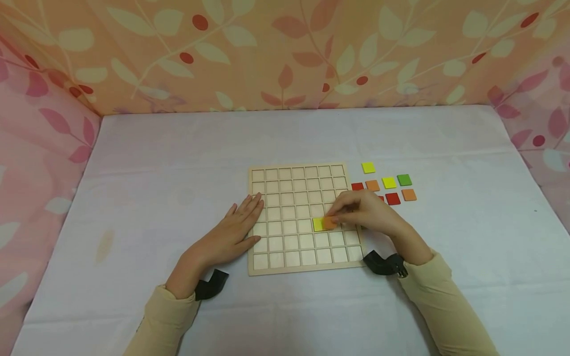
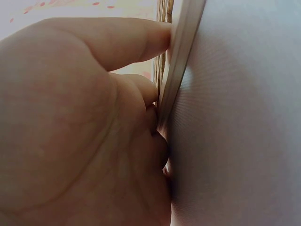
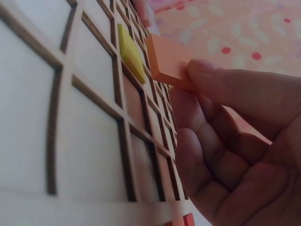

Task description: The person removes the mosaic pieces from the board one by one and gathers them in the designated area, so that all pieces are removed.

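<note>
A pale wooden grid board [image 1: 287, 243] lies flat on the white cloth. One yellow tile [image 1: 318, 224] sits in a cell right of its middle. Between thumb and fingers my right hand [image 1: 367, 212] pinches an orange tile [image 3: 170, 61]; in the right wrist view it is raised off the board, beside the yellow tile [image 3: 130, 52]. My left hand [image 1: 233, 228] rests at the board's left edge, fingers straight and the fingertips on the rim. The left wrist view shows its palm [image 2: 70, 122] beside the board's side [image 2: 181, 52].
Right of the board lie several loose tiles: a yellow tile [image 1: 368, 167], another yellow tile [image 1: 389, 183], a green tile [image 1: 404, 180], orange tiles [image 1: 408, 195] and red tiles [image 1: 393, 199]. The right hand partly covers some. Patterned curtains [image 1: 285, 54] border the cloth-covered table [image 1: 178, 148].
</note>
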Motion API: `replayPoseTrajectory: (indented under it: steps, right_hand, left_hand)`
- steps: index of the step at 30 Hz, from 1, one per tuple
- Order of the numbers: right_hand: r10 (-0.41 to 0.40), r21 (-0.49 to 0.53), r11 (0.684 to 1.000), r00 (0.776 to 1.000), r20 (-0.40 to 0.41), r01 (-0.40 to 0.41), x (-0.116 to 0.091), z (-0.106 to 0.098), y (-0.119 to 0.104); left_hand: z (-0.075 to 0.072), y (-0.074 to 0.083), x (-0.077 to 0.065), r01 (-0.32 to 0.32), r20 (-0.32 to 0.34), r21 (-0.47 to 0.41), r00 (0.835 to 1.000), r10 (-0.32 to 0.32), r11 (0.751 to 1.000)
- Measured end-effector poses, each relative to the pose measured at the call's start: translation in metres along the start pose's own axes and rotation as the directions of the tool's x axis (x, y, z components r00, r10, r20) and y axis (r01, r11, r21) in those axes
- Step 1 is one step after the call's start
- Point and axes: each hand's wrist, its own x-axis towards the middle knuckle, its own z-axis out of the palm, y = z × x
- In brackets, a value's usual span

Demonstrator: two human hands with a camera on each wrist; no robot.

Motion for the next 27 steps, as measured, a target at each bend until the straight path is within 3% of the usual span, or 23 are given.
replayPoseTrajectory:
  steps: [11,27]
  right_hand:
    - [-0.015,-0.009,1.000,1.000,0.004,0.015,-0.008,-0.018,0.001]
    - [0.040,-0.020,0.999,0.999,-0.036,-0.041,-0.021,-0.039,0.003]
  left_hand:
    - [0.000,-0.001,0.000,0.007,-0.002,0.006,1.000,-0.007,1.000]
    - [-0.001,-0.001,0.001,0.006,0.001,-0.001,1.000,-0.006,1.000]
